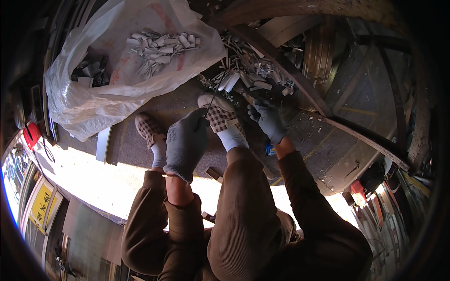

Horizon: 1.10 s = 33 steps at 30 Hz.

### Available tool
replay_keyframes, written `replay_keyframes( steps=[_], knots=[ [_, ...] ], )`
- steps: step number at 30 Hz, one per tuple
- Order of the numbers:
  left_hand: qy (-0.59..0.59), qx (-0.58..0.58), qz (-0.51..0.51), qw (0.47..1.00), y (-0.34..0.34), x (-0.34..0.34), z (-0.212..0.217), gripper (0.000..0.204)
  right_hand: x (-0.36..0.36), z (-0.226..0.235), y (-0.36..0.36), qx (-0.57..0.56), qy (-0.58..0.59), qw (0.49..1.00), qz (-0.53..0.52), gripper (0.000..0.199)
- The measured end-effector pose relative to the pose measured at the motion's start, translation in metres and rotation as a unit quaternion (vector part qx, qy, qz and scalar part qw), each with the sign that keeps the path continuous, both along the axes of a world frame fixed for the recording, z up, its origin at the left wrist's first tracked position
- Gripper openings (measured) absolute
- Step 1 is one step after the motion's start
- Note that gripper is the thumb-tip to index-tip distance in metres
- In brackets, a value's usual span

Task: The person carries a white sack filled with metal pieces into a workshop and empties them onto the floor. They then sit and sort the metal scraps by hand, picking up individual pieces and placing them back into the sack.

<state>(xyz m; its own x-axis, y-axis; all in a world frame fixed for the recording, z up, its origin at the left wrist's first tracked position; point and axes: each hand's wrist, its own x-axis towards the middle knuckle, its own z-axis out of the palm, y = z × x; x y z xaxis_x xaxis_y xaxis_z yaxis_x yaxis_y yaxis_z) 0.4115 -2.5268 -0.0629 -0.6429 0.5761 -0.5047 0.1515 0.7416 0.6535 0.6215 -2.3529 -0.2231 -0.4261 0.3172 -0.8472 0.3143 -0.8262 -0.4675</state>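
We see that the left hand (186, 143) and the right hand (268, 118) both wear grey gloves, the sleeves (154, 225) and the trousers (243, 220) are brown with a fine ribbed pattern, and the slippers (220, 112) have a brown and white check pattern over pale grey socks (233, 138). We notice that the big plastic bag (93, 93) is white and half transparent with faded red marks, and that the small metal pieces (159, 47) inside it and in the heap on the floor (248, 70) are silver grey. At the left edge we see a red object (32, 135) and a yellow sign (43, 206), and by the right knee a small blue thing (270, 150).
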Motion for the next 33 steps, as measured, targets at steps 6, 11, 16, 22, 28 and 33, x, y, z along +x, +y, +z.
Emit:
replay_keyframes(
  steps=[6,11,16,22,28,33],
  knots=[
    [0.000,0.043,0.034,0.998,0.001,-0.004,0.007,0.033,0.008,0.009,0.014,-0.006,0.022,1.000,0.002,0.017],
    [-0.040,0.017,0.085,0.995,-0.007,-0.008,-0.002,0.031,0.017,0.024,0.024,0.009,0.023,1.000,0.000,0.019],
    [-0.056,0.006,0.099,0.994,-0.014,-0.008,-0.013,0.031,0.014,0.058,0.032,0.185,0.078,0.979,0.032,0.023],
    [-0.055,0.009,0.100,0.993,-0.013,-0.007,-0.018,0.031,-0.044,0.128,0.050,0.174,0.077,0.981,0.019,0.027],
    [-0.047,0.000,0.098,0.994,-0.012,-0.005,-0.017,0.031,-0.124,0.157,0.039,0.499,0.148,0.835,0.180,0.030],
    [-0.022,-0.021,0.072,0.997,-0.020,-0.009,-0.024,0.031,-0.105,0.145,0.046,0.522,0.106,0.837,0.124,0.030]
  ],
)
